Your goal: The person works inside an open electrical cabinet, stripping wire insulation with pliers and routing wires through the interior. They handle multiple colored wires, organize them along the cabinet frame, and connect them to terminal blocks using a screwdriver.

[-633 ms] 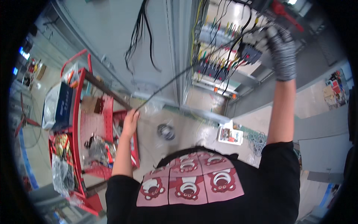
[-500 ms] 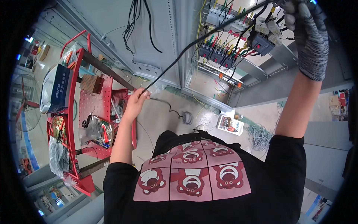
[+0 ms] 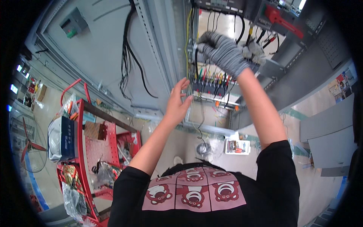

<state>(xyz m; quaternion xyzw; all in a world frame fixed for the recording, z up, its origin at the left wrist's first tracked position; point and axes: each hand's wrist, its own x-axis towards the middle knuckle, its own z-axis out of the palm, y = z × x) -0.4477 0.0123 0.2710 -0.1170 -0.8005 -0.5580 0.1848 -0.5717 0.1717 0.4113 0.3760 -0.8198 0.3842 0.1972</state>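
My bare left hand (image 3: 177, 105) is raised by the cabinet's left post, fingers spread and thumb apart, with nothing gripped. A thin yellow-green wire (image 3: 187, 49) runs down the post close to its fingertips. My right hand (image 3: 224, 53), in a grey striped knit glove, reaches into the cabinet above it. Its fingers curl round a black cable (image 3: 196, 62), which hangs down beside the post; the grip itself is partly hidden. Below that hand is a row of dark circuit breakers (image 3: 210, 89) with red, green and yellow wire ends.
A bundle of black cables (image 3: 128, 45) hangs on the grey panel at left. A red tool cart (image 3: 81, 143) stands at lower left, beside a fan (image 3: 29, 145). On the floor are a white tray of parts (image 3: 237, 146) and a dark coil (image 3: 203, 148). A red handle (image 3: 283, 22) juts out at upper right.
My right hand has come left and down from the upper right to the left post. My left hand has let go of the black cable and moved right and up.
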